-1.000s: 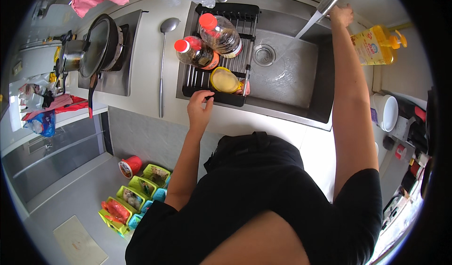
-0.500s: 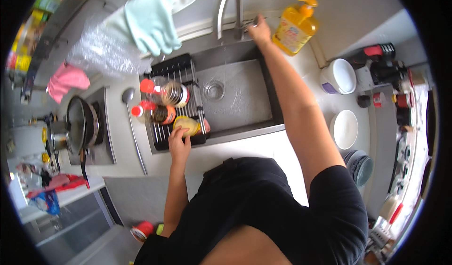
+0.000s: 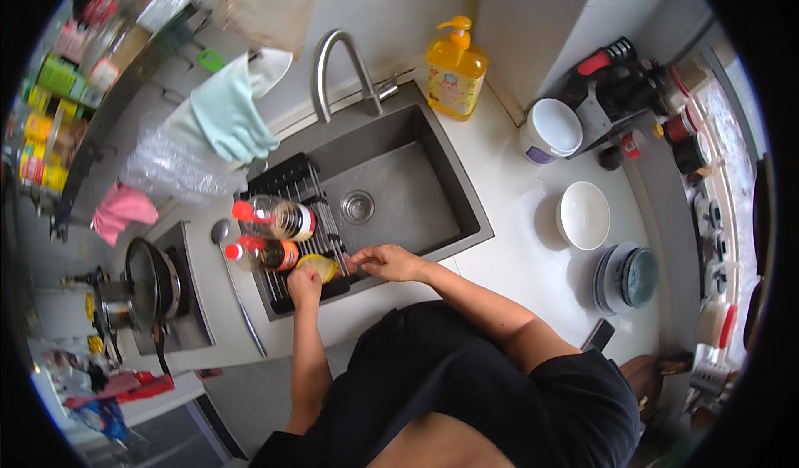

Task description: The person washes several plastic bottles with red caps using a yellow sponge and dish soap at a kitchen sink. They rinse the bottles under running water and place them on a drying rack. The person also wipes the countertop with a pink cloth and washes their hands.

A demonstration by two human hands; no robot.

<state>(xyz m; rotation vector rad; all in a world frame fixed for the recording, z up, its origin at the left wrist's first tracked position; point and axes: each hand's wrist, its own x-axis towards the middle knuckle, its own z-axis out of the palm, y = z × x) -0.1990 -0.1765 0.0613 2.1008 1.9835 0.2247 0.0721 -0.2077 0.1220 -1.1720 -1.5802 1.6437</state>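
Observation:
My left hand has its fingers curled against a small yellow container at the near end of the black dish rack. My right hand hangs over the sink's near edge, fingers stretched and slightly apart. Its fingertips reach a small pinkish thing beside the container, too covered to name. Two red-capped bottles lie on the rack: a clear one and a dark-filled one. Right of the rack is the steel sink, its surface wet.
Behind the sink stand a faucet and a yellow pump bottle. A white tub, a white bowl and stacked bowls occupy the right counter. A long spoon lies left of the rack, near a pan.
My right hand has left the faucet handle and come down beside the left. The water stream no longer shows. My left hand's fingers are more curled. The view has shifted.

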